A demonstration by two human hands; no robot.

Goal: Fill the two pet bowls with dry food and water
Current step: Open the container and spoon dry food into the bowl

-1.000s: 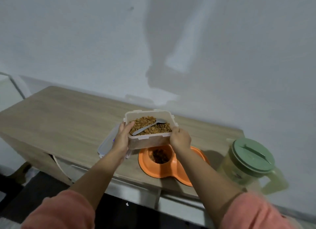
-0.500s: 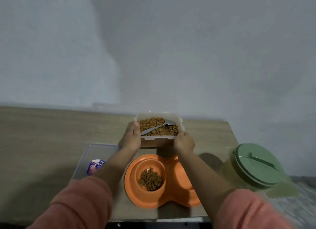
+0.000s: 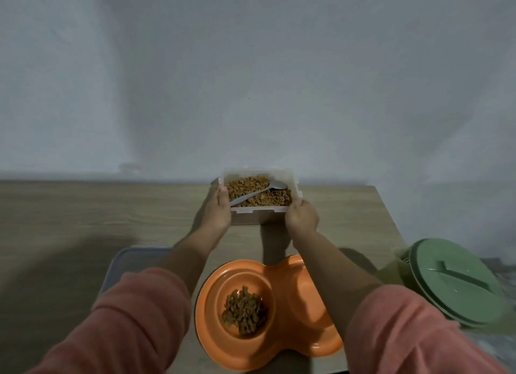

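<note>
A clear plastic food container (image 3: pixel 258 214) full of brown kibble sits at the back of the wooden table, against the wall. A grey spoon (image 3: pixel 259 193) lies across the kibble. My left hand (image 3: pixel 219 211) grips the container's left side and my right hand (image 3: pixel 301 217) grips its right front corner. In front of it lies an orange double pet bowl (image 3: pixel 284 343). Its left well holds a small heap of kibble (image 3: pixel 244 309); the right well is partly hidden by my right arm and looks bare.
A green-lidded translucent water pitcher (image 3: pixel 452 281) stands at the table's right edge. The container's clear lid (image 3: pixel 131 259) lies flat left of the bowl, partly under my left arm. A pale wall rises straight behind the wooden table (image 3: pixel 83 211).
Both hands have carried the container away from above the bowl to the back of the table by the wall. The view has shifted to look straight down over the bowl.
</note>
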